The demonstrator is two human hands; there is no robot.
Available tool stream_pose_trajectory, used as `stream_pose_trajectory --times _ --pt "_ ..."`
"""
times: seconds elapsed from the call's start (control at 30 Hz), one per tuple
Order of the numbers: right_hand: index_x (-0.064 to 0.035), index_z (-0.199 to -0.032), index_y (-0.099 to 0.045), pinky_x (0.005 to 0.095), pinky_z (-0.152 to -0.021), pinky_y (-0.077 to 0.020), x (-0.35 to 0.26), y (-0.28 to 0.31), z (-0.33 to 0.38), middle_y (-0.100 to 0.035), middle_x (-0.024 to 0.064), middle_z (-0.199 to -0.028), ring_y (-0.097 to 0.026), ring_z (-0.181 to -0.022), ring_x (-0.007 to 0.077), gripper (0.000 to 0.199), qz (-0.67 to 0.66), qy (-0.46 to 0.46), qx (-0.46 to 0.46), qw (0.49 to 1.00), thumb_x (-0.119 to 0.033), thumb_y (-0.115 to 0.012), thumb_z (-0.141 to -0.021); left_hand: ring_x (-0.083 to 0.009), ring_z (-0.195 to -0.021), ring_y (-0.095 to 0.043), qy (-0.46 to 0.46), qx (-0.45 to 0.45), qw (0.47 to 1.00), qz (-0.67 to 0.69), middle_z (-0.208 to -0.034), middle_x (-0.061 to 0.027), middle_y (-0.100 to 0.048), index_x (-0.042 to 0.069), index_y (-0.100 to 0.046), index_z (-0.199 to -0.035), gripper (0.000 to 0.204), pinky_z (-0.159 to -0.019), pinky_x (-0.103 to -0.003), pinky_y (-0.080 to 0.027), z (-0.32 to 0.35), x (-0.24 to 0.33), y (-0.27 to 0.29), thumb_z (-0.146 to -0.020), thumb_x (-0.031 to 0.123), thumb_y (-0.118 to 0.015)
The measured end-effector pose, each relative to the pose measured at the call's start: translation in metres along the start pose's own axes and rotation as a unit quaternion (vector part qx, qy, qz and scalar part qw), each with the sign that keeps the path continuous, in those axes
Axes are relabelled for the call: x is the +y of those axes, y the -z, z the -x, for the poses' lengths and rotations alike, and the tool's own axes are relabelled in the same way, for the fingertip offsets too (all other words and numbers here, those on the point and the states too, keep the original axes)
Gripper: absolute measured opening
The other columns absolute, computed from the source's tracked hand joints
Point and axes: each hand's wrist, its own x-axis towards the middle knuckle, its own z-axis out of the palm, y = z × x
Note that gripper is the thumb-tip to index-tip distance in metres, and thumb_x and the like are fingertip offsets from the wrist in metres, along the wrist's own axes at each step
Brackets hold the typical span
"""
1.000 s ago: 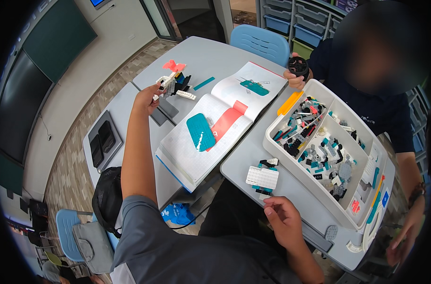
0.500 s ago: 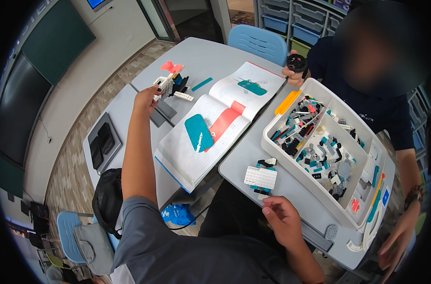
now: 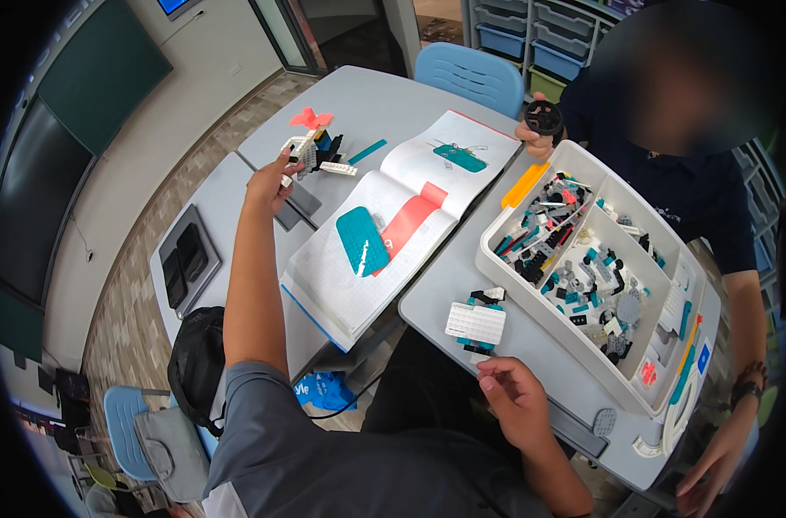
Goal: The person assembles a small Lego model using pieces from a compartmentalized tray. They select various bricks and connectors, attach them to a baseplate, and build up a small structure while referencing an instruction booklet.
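My left hand (image 3: 270, 185) reaches across the table and grips the near end of a toy brick model (image 3: 310, 154). This model has white, grey, black and blue parts and a coral piece on top. By the table's near edge, my right hand (image 3: 517, 399) is half curled, thumb apart from the fingers, with nothing visible in it. Just beyond its fingertips lies a smaller brick assembly (image 3: 475, 323) with a white studded plate and teal and black parts. An instruction booklet (image 3: 328, 285) lies spread between my arms, with a teal plate (image 3: 363, 242) on its page.
A divided white bin (image 3: 568, 341) of loose bricks stands at right. Across it, a person holds a black wheel (image 3: 543, 117). A teal strip (image 3: 367, 151) lies beyond the booklet. Dark phones (image 3: 191, 250) rest on a laptop at left. A gap separates the tables.
My left hand and the brick model have shifted very slightly. The other person's lower hand has moved down a little. My right hand stays where it was.
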Motion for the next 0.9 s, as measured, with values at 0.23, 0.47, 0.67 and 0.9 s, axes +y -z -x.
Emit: stream_pose_trajectory --times 0.23,0.47,0.67,0.9 --pt "-0.0007 -0.121 -0.065 0.0250 -0.086 -0.0492 -0.002 -0.002 0.000 -0.066 0.0032 -0.104 -0.060 -0.092 0.0083 0.021 0.001 -0.004 -0.009 1.000 -0.005 -0.067 -0.101 -0.0073 -0.048 -0.037 0.016 -0.019 0.999 0.037 -0.099 -0.0172 -0.074 -0.004 -0.056 -0.117 0.052 -0.046 -0.022 -0.031 0.006 -0.007 0.010 -0.102 0.045 -0.068" --pt "-0.0012 -0.122 -0.065 0.0233 -0.084 -0.0480 -0.002 0.000 0.000 -0.066 0.0026 -0.105 -0.059 -0.093 0.0074 0.021 0.008 0.007 -0.016 1.000 -0.006 -0.066 -0.102 -0.0067 -0.049 -0.037 0.033 -0.026 0.998 0.052 -0.097 -0.0143 -0.073 -0.001 -0.058 -0.117 0.044 -0.045 -0.022 -0.030 0.003 -0.006 0.007 -0.102 0.038 -0.070" --pt "-0.0012 -0.124 -0.064 0.0233 -0.088 -0.0477 0.001 -0.003 0.000 -0.066 0.0030 -0.108 -0.059 -0.098 0.0080 0.021 0.009 0.026 -0.035 0.999 -0.008 -0.064 -0.104 -0.0074 -0.051 -0.037 0.017 0.011 0.999 0.034 -0.095 -0.0126 -0.072 0.000 -0.062 -0.117 0.034 -0.045 -0.023 -0.030 -0.009 -0.005 0.012 -0.101 0.029 -0.071" --pt "-0.0013 -0.124 -0.065 0.0242 -0.088 -0.0502 0.007 -0.001 -0.007 -0.068 0.0030 -0.106 -0.062 -0.100 0.0079 0.021 -0.041 0.016 -0.042 0.998 -0.010 -0.064 -0.105 -0.0083 -0.067 -0.049 -0.040 -0.055 0.998 -0.012 -0.110 -0.0110 -0.076 0.004 -0.060 -0.136 0.046 -0.059 -0.023 -0.041 -0.045 -0.012 0.039 -0.103 0.037 -0.063"
